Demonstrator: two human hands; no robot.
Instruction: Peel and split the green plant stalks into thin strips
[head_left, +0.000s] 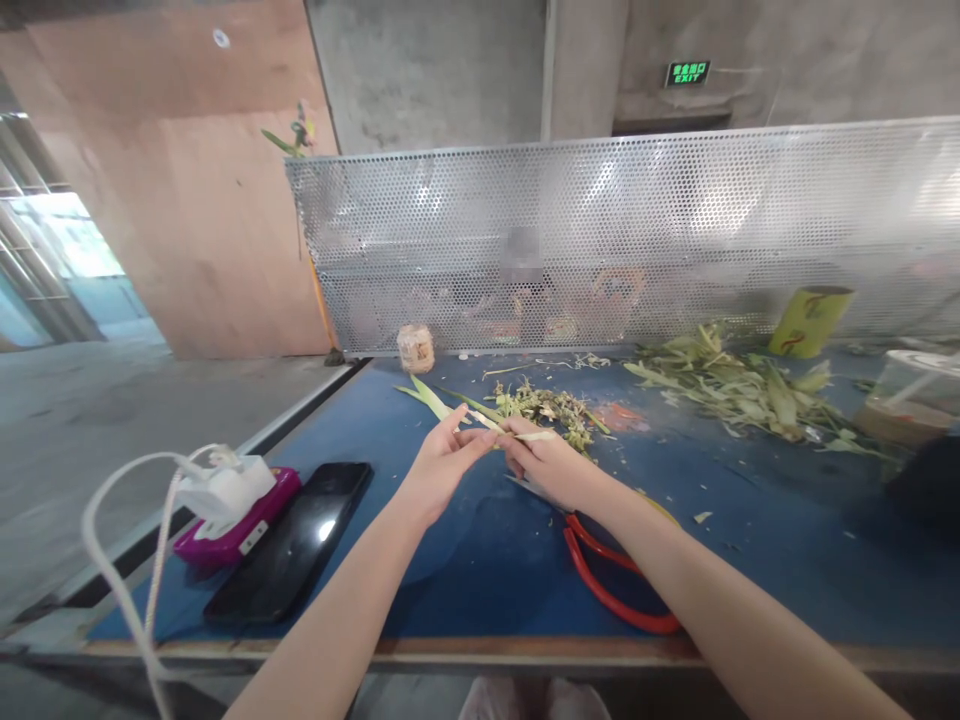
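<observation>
Both my hands meet over the middle of the blue table [465, 560]. My left hand [442, 462] pinches one end of a thin pale plant strip [491, 425]. My right hand [551, 462] is closed on the strip's other end, fingers curled round it. Just beyond the hands lies a small heap of green stems and trimmings [540, 405]. A long green leaf [429, 398] lies to the left of that heap. Red-handled scissors [611, 580] rest on the table under my right forearm.
A black phone [296, 540] and a magenta power bank [240, 525] with a white charger and cable [225, 485] lie at the left. A larger leaf pile [742, 390], a yellow cup [810, 320] and a plastic cup [911, 395] sit right. A perforated metal screen [637, 230] backs the table; a small jar [415, 348] stands by it.
</observation>
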